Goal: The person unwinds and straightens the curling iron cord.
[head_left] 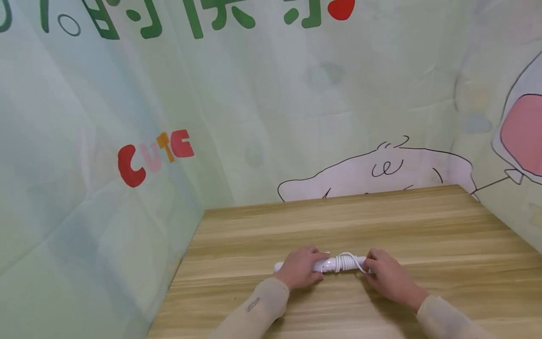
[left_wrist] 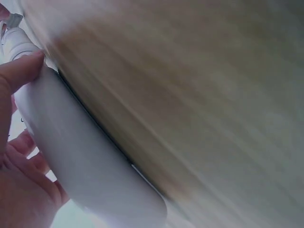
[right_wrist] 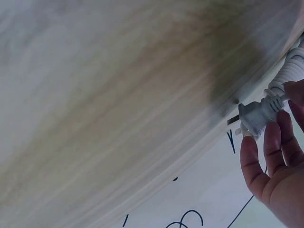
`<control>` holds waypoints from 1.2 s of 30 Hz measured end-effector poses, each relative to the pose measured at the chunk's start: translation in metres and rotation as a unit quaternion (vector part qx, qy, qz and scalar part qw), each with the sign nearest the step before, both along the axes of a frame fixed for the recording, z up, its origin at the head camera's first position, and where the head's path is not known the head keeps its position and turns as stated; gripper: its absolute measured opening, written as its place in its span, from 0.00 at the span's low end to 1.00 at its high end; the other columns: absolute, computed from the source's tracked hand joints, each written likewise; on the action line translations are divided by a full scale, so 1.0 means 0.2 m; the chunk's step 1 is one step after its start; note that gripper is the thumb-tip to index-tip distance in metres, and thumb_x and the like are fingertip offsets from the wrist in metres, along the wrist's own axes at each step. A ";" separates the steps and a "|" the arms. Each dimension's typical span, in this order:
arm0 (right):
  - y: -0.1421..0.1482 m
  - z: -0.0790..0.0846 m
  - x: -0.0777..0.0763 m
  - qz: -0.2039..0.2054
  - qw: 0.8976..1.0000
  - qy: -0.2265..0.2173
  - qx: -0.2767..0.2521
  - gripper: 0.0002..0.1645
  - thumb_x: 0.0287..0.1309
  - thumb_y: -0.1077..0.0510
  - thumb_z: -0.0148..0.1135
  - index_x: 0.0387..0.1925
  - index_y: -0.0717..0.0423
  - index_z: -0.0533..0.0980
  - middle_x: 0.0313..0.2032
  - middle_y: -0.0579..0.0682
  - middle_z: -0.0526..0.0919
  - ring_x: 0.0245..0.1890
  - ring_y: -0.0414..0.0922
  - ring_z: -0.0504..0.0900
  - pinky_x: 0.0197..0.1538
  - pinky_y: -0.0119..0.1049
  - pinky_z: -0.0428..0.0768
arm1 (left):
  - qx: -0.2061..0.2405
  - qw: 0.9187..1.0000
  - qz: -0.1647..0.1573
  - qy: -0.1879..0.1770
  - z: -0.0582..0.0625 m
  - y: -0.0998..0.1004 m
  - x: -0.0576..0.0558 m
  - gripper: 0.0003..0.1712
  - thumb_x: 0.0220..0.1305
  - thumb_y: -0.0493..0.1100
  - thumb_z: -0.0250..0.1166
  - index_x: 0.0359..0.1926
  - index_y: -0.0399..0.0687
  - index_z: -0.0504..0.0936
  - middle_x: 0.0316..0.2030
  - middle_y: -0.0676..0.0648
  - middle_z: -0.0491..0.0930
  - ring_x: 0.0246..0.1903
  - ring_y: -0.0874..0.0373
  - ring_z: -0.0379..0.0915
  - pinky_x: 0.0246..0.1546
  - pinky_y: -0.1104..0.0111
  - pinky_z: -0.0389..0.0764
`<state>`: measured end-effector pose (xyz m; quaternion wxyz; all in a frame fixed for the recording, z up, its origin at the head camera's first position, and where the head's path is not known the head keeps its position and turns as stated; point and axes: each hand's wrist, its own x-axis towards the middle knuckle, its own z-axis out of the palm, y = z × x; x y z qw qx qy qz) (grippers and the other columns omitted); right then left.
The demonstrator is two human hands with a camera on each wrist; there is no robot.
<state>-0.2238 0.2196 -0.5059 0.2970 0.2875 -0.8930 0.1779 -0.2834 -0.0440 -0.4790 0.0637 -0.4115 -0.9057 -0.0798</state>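
Note:
A slim white appliance that looks like a hair straightener (head_left: 327, 265) lies crosswise over the table, a white cord (head_left: 348, 262) wound in tight coils round its right half. My left hand (head_left: 299, 268) grips its left part; in the left wrist view the thumb lies over the long smooth body (left_wrist: 90, 147), fingers on the other side. At the cord's end, my right hand (head_left: 390, 278) pinches the white two-pin plug (right_wrist: 259, 114) between thumb and fingers. The plug's pins point away from the coils in the right wrist view.
The wood-grain table (head_left: 271, 235) reaches back to a pale green printed cloth (head_left: 262, 103), which also hangs along the left and right sides. Coloured letters and a cartoon animal are printed on the cloth.

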 end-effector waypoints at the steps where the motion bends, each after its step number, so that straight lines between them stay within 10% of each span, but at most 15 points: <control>1: 0.00 0.00 0.00 -0.005 1.000 0.000 0.001 0.19 0.32 0.69 0.79 0.21 0.49 0.77 0.29 0.41 0.72 0.28 0.39 0.70 0.28 0.35 0.72 | 0.002 1.000 -0.001 -0.001 0.00 0.00 0.00 0.32 0.54 0.52 0.75 0.61 0.58 0.80 0.46 0.51 0.80 0.42 0.61 0.74 0.38 0.70 0.76; 12: -0.03 0.09 0.05 0.030 0.997 0.064 -0.009 0.21 0.23 0.71 0.78 0.22 0.52 0.78 0.29 0.42 0.78 0.30 0.40 0.73 0.31 0.35 0.76 | 0.034 0.999 -0.006 -0.004 0.05 -0.04 0.03 0.32 0.53 0.52 0.74 0.60 0.55 0.81 0.44 0.52 0.79 0.35 0.65 0.72 0.33 0.75 0.73; 18: -0.12 0.14 0.08 0.080 0.994 0.077 -0.001 0.14 0.34 0.70 0.73 0.23 0.55 0.78 0.29 0.43 0.77 0.31 0.41 0.75 0.37 0.38 0.78 | 0.018 0.999 0.005 0.029 0.11 -0.05 0.03 0.31 0.54 0.53 0.73 0.60 0.57 0.82 0.43 0.52 0.79 0.34 0.64 0.72 0.28 0.74 0.71; 32: -0.15 0.36 0.17 0.034 0.998 0.016 0.053 0.17 0.38 0.68 0.77 0.25 0.48 0.77 0.28 0.37 0.77 0.31 0.39 0.75 0.38 0.53 0.77 | -0.046 0.992 -0.019 0.116 0.14 -0.12 0.09 0.25 0.53 0.49 0.73 0.55 0.63 0.83 0.42 0.54 0.77 0.37 0.61 0.72 0.29 0.70 0.74; 36: -0.10 0.40 0.14 0.054 0.998 0.012 0.040 0.19 0.39 0.72 0.75 0.25 0.49 0.76 0.27 0.37 0.75 0.28 0.38 0.75 0.35 0.44 0.79 | -0.052 0.992 -0.032 0.113 0.14 -0.15 0.12 0.25 0.53 0.48 0.73 0.54 0.66 0.82 0.43 0.55 0.77 0.38 0.61 0.71 0.27 0.71 0.72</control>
